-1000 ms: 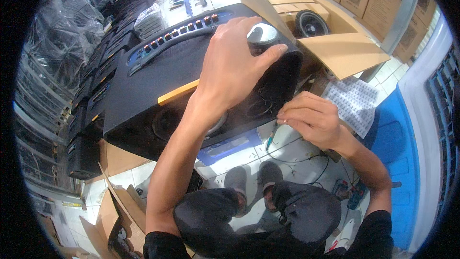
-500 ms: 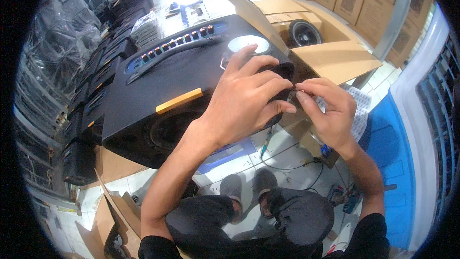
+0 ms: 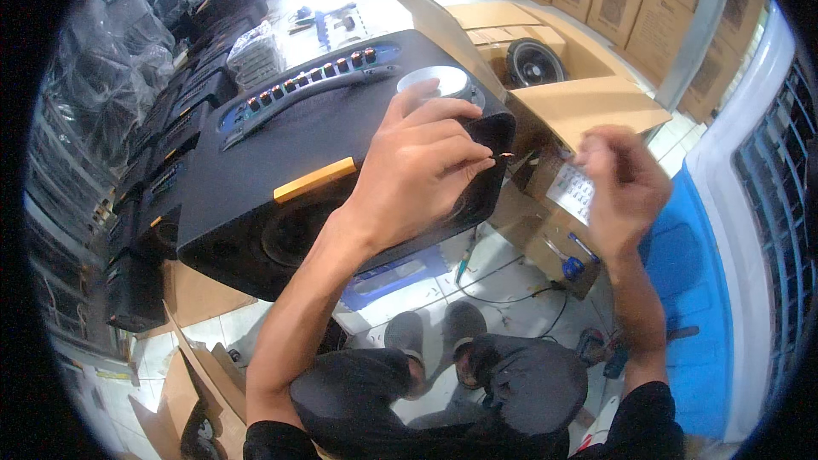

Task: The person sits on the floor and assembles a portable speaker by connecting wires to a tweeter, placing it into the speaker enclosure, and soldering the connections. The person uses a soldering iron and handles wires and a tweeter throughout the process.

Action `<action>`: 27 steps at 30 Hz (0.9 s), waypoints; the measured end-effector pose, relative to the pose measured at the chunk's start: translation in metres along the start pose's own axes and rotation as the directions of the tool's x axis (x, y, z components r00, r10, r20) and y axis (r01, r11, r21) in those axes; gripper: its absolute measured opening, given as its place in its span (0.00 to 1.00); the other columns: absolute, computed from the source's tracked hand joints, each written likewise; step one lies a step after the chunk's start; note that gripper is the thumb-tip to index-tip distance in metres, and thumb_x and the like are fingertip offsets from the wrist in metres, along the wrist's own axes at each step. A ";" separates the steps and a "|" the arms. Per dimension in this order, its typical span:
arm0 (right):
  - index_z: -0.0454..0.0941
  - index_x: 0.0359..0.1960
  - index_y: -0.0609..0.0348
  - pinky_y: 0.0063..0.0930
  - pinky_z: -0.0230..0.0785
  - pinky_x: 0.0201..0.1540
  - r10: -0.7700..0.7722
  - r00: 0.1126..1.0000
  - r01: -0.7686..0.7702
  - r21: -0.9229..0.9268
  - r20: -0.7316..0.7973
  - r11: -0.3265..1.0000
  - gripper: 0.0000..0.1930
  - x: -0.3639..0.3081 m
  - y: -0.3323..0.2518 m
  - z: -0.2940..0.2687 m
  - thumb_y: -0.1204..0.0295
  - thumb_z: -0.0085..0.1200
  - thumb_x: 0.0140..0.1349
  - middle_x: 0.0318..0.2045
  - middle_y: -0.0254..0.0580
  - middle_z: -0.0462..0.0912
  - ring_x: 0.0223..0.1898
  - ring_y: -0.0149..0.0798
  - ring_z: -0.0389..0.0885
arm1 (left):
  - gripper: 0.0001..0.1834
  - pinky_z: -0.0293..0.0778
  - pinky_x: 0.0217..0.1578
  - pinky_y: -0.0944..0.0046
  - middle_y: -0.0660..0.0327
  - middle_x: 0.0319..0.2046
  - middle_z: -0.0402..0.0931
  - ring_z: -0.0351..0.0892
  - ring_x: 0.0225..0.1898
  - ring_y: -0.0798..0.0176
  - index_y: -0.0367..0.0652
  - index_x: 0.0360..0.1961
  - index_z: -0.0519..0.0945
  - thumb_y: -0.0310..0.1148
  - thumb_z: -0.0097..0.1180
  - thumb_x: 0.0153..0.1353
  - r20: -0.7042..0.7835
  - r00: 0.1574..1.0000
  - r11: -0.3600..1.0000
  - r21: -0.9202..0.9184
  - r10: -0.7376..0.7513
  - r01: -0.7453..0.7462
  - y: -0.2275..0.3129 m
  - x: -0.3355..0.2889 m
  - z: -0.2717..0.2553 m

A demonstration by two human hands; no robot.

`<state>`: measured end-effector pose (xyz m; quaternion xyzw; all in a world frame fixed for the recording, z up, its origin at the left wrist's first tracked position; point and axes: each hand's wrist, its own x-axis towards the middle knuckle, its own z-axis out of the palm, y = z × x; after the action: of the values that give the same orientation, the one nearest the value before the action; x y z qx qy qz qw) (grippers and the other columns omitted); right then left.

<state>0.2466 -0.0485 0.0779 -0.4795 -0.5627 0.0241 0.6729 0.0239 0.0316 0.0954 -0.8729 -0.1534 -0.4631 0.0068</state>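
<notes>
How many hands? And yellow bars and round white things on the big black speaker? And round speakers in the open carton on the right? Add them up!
Hands: 2
Yellow bar on the big speaker: 1
Round white thing on it: 1
Round speaker in the carton: 1
Total: 5

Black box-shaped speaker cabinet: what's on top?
Yellow rectangular strip near the front edge, round white-topped object, black curved handle, row of black-and-orange knobs. The bare left hand hides part of the cabinet; what's beneath can't be seen.
</notes>
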 end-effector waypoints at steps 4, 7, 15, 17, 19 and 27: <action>0.83 0.41 0.62 0.23 0.75 0.42 -0.168 0.964 0.172 -0.001 0.206 0.985 0.07 0.005 -0.002 -0.003 0.81 0.60 0.62 0.35 0.40 0.85 0.36 0.29 0.82 | 0.06 0.63 0.66 0.46 0.61 0.28 0.84 0.83 0.49 0.57 0.44 0.29 0.88 0.25 0.73 0.48 -0.007 1.000 1.000 -0.020 -0.019 0.019 0.001 0.001 0.000; 0.82 0.44 0.63 0.26 0.76 0.42 -0.224 0.905 0.244 -0.010 0.363 0.970 0.10 0.001 -0.010 0.005 0.80 0.63 0.60 0.37 0.43 0.84 0.36 0.35 0.83 | 0.06 0.64 0.65 0.45 0.61 0.29 0.85 0.83 0.49 0.57 0.44 0.29 0.88 0.25 0.73 0.48 -0.004 1.000 1.000 0.000 -0.025 0.025 0.003 0.001 0.001; 0.82 0.36 0.66 0.28 0.75 0.39 -0.257 0.879 0.265 0.036 0.402 0.964 0.04 0.006 -0.011 0.022 0.79 0.63 0.61 0.33 0.45 0.84 0.34 0.39 0.84 | 0.07 0.63 0.66 0.44 0.60 0.29 0.85 0.83 0.50 0.57 0.44 0.31 0.88 0.25 0.73 0.49 0.000 1.000 1.000 -0.016 -0.008 0.008 0.002 -0.002 -0.001; 0.81 0.35 0.66 0.29 0.74 0.39 -0.210 0.911 0.196 0.077 0.355 0.978 0.03 0.001 -0.008 0.024 0.79 0.62 0.62 0.32 0.45 0.84 0.34 0.39 0.83 | 0.07 0.63 0.66 0.44 0.60 0.31 0.85 0.83 0.50 0.56 0.44 0.31 0.88 0.26 0.73 0.49 0.005 1.000 0.999 -0.025 -0.020 0.021 0.001 -0.003 0.000; 0.81 0.35 0.66 0.28 0.73 0.40 -0.128 0.940 0.096 0.114 0.318 0.989 0.02 -0.004 -0.007 0.026 0.80 0.61 0.63 0.33 0.45 0.84 0.34 0.39 0.82 | 0.06 0.63 0.66 0.45 0.59 0.32 0.85 0.82 0.50 0.56 0.44 0.31 0.88 0.26 0.72 0.50 0.000 1.000 0.999 -0.034 -0.018 0.018 0.000 -0.003 0.000; 0.81 0.36 0.65 0.30 0.73 0.42 -0.265 0.935 0.258 0.061 0.235 0.964 0.04 -0.010 0.001 0.031 0.80 0.64 0.60 0.35 0.45 0.83 0.36 0.42 0.82 | 0.05 0.63 0.66 0.44 0.58 0.35 0.84 0.79 0.53 0.55 0.41 0.34 0.87 0.27 0.68 0.54 0.030 1.000 1.000 0.011 0.008 -0.009 0.003 -0.004 0.000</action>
<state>0.2191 -0.0342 0.0670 -0.3840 -0.6987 0.0006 0.6036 0.0225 0.0281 0.0931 -0.8804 -0.1525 -0.4490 0.0115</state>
